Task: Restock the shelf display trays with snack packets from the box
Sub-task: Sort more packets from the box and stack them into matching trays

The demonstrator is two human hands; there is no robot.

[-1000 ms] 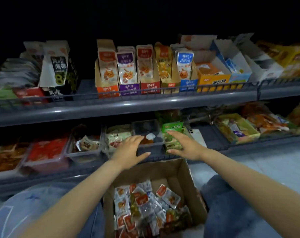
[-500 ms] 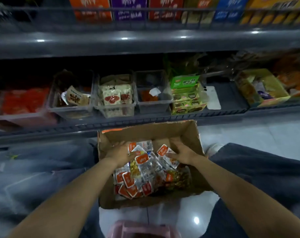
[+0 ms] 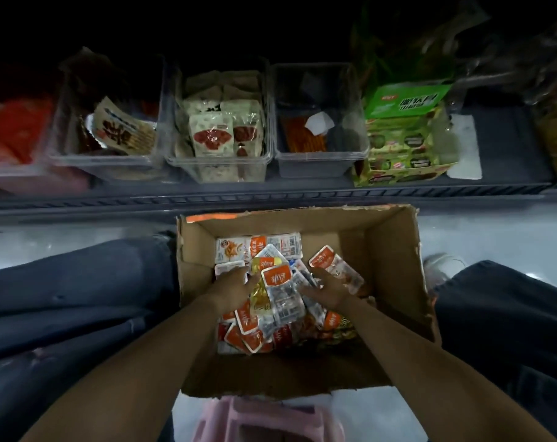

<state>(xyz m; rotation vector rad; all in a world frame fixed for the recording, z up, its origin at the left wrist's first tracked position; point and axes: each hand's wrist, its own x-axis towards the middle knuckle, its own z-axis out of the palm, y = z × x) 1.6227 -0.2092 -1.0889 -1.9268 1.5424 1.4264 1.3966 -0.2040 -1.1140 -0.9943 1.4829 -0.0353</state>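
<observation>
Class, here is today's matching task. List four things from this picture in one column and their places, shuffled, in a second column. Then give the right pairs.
Things:
1. cardboard box
2. green carton
3. pink stool
4. left hand

Places:
A. on the shelf, right of the clear trays
B. between the person's legs, in front of the shelf
C. at the bottom edge of the view, nearer than the box
D. on the packets inside the box

Pairs: 1-B, 2-A, 3-C, 4-D

Brown cardboard box [image 3: 392, 275] — orange-and-white packets [image 3: 275, 275] inside; green carton [image 3: 404, 100] and clear trays [image 3: 219, 161] above.
</observation>
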